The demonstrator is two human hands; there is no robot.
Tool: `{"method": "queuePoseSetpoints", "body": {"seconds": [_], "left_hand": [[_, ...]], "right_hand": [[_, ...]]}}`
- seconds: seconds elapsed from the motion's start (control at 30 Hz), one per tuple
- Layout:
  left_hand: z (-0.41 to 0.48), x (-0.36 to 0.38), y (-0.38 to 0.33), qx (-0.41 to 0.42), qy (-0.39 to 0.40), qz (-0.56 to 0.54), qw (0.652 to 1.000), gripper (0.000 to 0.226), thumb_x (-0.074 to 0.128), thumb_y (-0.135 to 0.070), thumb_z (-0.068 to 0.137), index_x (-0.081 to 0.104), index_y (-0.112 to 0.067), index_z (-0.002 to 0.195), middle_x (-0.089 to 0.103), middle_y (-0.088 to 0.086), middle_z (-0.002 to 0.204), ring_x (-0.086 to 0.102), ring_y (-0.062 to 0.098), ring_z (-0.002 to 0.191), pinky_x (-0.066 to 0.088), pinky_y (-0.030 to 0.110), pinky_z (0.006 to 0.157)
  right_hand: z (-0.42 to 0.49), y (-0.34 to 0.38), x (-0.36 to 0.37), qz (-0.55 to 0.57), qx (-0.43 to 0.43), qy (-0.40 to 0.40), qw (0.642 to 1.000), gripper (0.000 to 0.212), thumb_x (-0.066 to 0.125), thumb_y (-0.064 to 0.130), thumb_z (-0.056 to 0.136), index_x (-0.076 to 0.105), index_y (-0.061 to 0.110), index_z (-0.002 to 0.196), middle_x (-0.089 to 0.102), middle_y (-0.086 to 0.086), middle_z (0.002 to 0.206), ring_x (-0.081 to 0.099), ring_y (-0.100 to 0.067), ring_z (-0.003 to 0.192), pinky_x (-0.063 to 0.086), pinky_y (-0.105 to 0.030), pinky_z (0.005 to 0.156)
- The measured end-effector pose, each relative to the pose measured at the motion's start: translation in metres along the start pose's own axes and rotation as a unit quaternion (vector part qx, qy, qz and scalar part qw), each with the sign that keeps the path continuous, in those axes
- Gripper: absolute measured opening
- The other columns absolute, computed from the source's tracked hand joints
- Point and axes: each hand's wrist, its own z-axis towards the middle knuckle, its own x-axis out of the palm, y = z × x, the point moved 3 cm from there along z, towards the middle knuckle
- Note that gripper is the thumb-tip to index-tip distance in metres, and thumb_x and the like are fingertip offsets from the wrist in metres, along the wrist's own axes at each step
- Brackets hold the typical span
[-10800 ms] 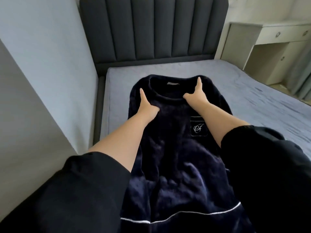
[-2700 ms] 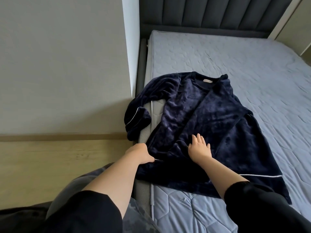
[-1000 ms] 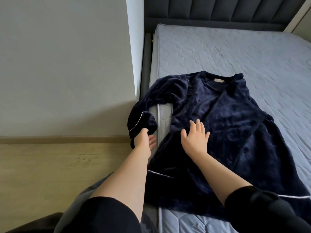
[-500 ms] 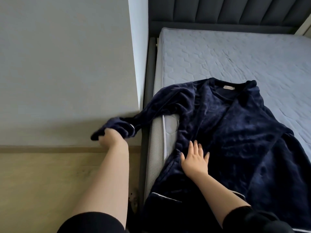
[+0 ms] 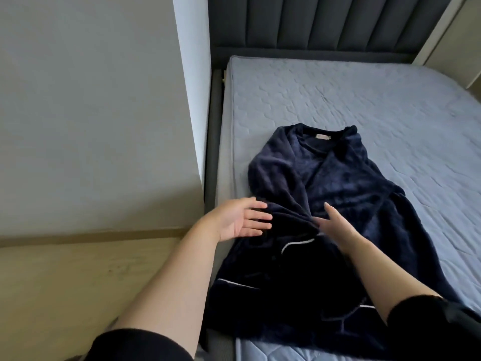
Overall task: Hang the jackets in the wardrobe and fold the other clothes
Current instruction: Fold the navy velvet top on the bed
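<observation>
Person wore a black top. Left sleeve (image 5: 140, 345) and right sleeve (image 5: 429, 327) were bunched up by the elbows, left hand (image 5: 235, 220) and right hand (image 5: 338, 229) bare.

place: bedroom | cues: mattress (image 5: 338, 100), padded headboard (image 5: 312, 22)

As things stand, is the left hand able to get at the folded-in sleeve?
Likely yes: the left hand is open right beside the sleeve, which lies on top of the navy garment, nothing between them.

A grey mattress (image 5: 338, 100) meets a dark padded headboard (image 5: 312, 22) beside a pale wall (image 5: 91, 100).
</observation>
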Motion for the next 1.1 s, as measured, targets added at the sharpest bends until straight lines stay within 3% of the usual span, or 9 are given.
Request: {"method": "queuePoseSetpoints", "body": {"seconds": [0.33,0.37,0.47,0.5,0.63,0.73,0.83,0.97,1.1], "left_hand": [[0.029,0.017,0.045,-0.057,-0.099,-0.138,0.984,0.032,0.033,-0.030,0.102,0.054,-0.006,0.105,0.064,0.016,0.096,0.063,0.030,0.086,0.048,0.038,0.073],[0.032,0.022,0.046,-0.052,-0.098,-0.148,0.983,0.032,0.033,-0.032,0.101,0.054,-0.007,0.107,0.064,0.015,0.100,0.063,0.029,0.087,0.047,0.038,0.076],[0.043,0.043,0.048,-0.041,-0.084,-0.154,0.984,0.040,0.037,-0.037,0.099,0.045,-0.011,0.128,0.057,0.015,0.125,0.059,0.030,0.108,0.043,0.040,0.088],[0.047,0.053,0.048,-0.043,-0.072,-0.151,0.985,0.042,0.040,-0.040,0.098,0.044,-0.012,0.129,0.057,0.014,0.125,0.059,0.030,0.107,0.044,0.039,0.088],[0.058,0.086,0.051,-0.051,-0.075,-0.096,0.991,0.035,0.057,-0.041,0.090,0.058,-0.014,0.114,0.064,0.006,0.097,0.063,0.022,0.082,0.052,0.032,0.068],[0.063,0.089,0.067,-0.070,-0.120,0.032,0.990,0.031,0.063,-0.033,0.087,0.061,-0.013,0.111,0.066,0.003,0.094,0.062,0.020,0.084,0.051,0.031,0.069],[0.059,0.089,0.075,-0.092,-0.097,0.022,0.991,0.021,0.065,-0.033,0.086,0.063,-0.016,0.099,0.065,0.001,0.086,0.059,0.015,0.074,0.043,0.026,0.059],[0.062,0.088,0.079,-0.094,-0.086,-0.121,0.984,0.005,0.068,-0.016,0.084,0.066,-0.013,0.088,0.070,0.003,0.081,0.064,0.018,0.077,0.054,0.031,0.072],[0.061,0.098,0.085,-0.115,-0.083,-0.172,0.975,0.008,0.059,-0.009,0.087,0.059,-0.012,0.079,0.064,0.003,0.062,0.057,0.016,0.060,0.049,0.027,0.052]], "right_hand": [[-0.023,0.031,0.015,-0.131,-0.043,-0.101,0.985,0.020,0.062,0.009,0.075,0.070,0.002,0.093,0.071,-0.009,0.077,0.067,-0.021,0.068,0.055,-0.025,0.062],[-0.029,0.038,0.014,-0.261,-0.060,-0.151,0.952,0.013,0.064,0.013,0.080,0.070,0.005,0.088,0.069,-0.005,0.072,0.064,-0.018,0.065,0.052,-0.022,0.060],[-0.048,0.049,0.011,-0.671,-0.099,-0.307,0.667,0.016,0.069,0.030,0.075,0.059,0.017,0.079,0.059,0.005,0.072,0.057,-0.016,0.069,0.042,-0.026,0.057],[-0.052,0.044,0.011,-0.674,-0.118,-0.289,0.669,0.018,0.070,0.032,0.075,0.060,0.019,0.081,0.060,0.007,0.074,0.057,-0.013,0.070,0.042,-0.025,0.059],[-0.066,0.027,-0.001,-0.431,-0.110,-0.132,0.886,0.013,0.068,0.033,0.084,0.068,0.022,0.089,0.063,0.016,0.064,0.056,0.000,0.059,0.042,-0.013,0.053],[-0.072,0.021,-0.032,-0.494,-0.097,-0.205,0.840,0.035,0.069,0.042,0.081,0.067,0.022,0.109,0.068,0.010,0.097,0.061,-0.004,0.090,0.044,-0.016,0.080],[-0.079,0.000,-0.053,-0.438,0.019,-0.160,0.885,0.050,0.066,0.053,0.079,0.063,0.022,0.118,0.066,0.004,0.113,0.061,-0.013,0.107,0.045,-0.031,0.099],[-0.088,-0.003,-0.061,-0.334,0.019,-0.124,0.934,0.035,0.075,0.026,0.078,0.067,0.012,0.109,0.072,-0.009,0.102,0.069,-0.024,0.094,0.055,-0.037,0.085],[-0.102,0.021,-0.080,-0.201,-0.066,-0.284,0.935,0.028,0.074,0.035,0.077,0.072,0.008,0.084,0.073,-0.008,0.079,0.071,-0.025,0.071,0.055,-0.029,0.061]]}}
